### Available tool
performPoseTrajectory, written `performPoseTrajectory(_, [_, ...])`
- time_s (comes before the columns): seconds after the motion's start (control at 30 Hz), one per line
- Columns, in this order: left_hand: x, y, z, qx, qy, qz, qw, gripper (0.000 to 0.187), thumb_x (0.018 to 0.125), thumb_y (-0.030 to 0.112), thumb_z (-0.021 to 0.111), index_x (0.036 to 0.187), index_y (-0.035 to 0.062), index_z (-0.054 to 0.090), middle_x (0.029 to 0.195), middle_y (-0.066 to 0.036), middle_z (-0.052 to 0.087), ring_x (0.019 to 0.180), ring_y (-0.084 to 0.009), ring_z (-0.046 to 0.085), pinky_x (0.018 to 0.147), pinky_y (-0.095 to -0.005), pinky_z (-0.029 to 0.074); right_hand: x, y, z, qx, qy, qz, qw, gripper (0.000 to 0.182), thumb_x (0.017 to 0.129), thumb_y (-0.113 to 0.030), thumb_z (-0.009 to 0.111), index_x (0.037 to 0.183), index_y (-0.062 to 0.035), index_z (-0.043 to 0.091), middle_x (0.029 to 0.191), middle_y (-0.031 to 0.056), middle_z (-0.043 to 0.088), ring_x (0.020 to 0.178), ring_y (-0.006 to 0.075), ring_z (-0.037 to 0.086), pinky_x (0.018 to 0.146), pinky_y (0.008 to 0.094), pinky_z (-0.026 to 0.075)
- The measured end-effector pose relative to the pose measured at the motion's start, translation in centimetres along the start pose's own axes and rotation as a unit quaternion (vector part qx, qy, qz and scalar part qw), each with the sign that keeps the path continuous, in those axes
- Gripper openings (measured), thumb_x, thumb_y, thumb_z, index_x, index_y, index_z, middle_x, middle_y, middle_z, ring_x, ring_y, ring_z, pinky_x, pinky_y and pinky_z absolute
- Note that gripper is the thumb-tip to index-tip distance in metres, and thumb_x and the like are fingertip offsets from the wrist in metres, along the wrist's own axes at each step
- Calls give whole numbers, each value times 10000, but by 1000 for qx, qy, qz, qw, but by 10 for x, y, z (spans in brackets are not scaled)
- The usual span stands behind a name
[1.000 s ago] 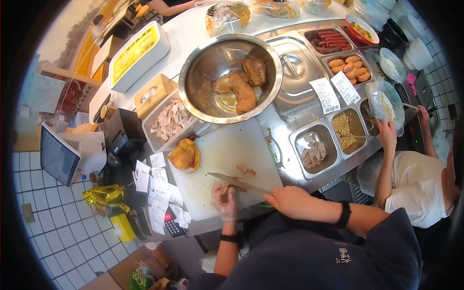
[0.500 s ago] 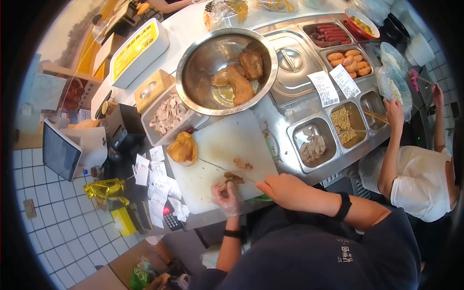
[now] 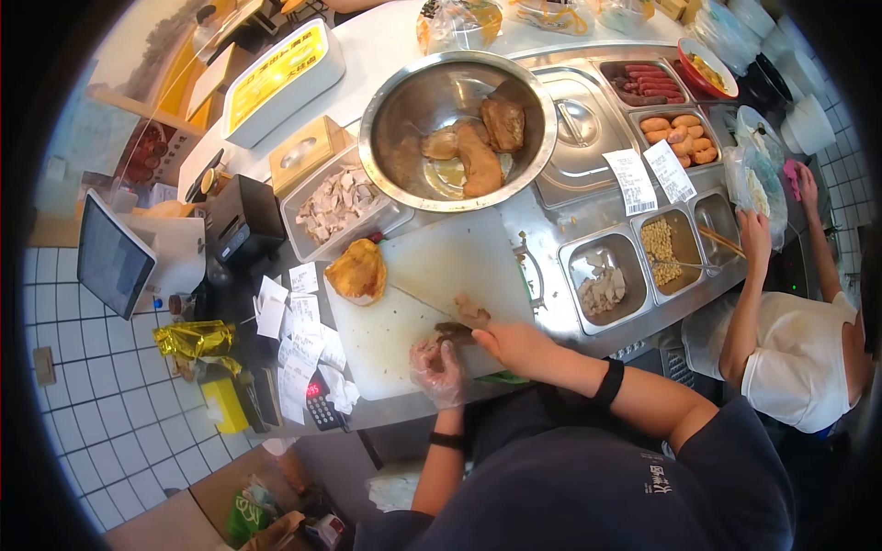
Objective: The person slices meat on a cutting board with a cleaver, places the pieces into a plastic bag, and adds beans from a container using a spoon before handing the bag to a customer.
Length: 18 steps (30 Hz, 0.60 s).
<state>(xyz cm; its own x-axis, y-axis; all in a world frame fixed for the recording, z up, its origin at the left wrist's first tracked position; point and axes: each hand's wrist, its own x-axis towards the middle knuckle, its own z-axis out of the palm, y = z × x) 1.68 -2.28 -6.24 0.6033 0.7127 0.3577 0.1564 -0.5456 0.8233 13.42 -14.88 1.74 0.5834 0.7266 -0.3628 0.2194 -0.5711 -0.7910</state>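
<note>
We see the gloved left hand (image 3: 439, 372) with curled fingers pinching a dark piece of meat (image 3: 450, 331), and the bare right hand (image 3: 516, 349) closed around the handle of a knife (image 3: 430, 305), whose blade points away to the left. Both hands are over a white cutting board (image 3: 377, 344), where small scraps (image 3: 471, 307) and, beyond the left hand, a browned chunk (image 3: 358, 271) lie.

Nearest the right hand, to its right, we find a steel pan (image 3: 588, 259) of pale pieces, then a pan (image 3: 684, 239) of beans with a spoon. Beyond the left hand stands a clear tub (image 3: 388, 219) of chopped meat; ahead of both hands, a large steel bowl (image 3: 401, 112) holds brown pieces of meat. Farther, to the right, we note a tray (image 3: 640, 64) of red sausages.

The steel surface (image 3: 542, 230) carries receipts (image 3: 299, 344) left of the hands. Well left is a tiled floor (image 3: 92, 386); well right, a co-worker (image 3: 795, 363) in white handles a plastic bag (image 3: 746, 179).
</note>
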Motion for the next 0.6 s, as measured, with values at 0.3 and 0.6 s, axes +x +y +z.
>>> performPoseTrajectory(0.3, [-2, 1, -1, 3, -10, -20, 1000, 157, 800, 67, 651, 791, 21, 502, 945, -190, 558, 919, -321, 536, 841, -406, 421, -48, -18, -65, -60, -92, 46, 993, 417, 950, -362, 386, 828, -6, 566, 752, 242, 601, 726, 438, 573, 669, 492, 448])
performPoseTrajectory(0.6, [-10, -10, 2, -31, -5, -41, 999, 145, 810, 67, 640, 771, 23, 507, 933, -177, 555, 935, -304, 534, 842, -395, 425, 4, 12, 10, -37, 6, -57, 998, 447, 950, -379, 378, 810, -2, 574, 745, 224, 611, 711, 425, 585, 656, 485, 459])
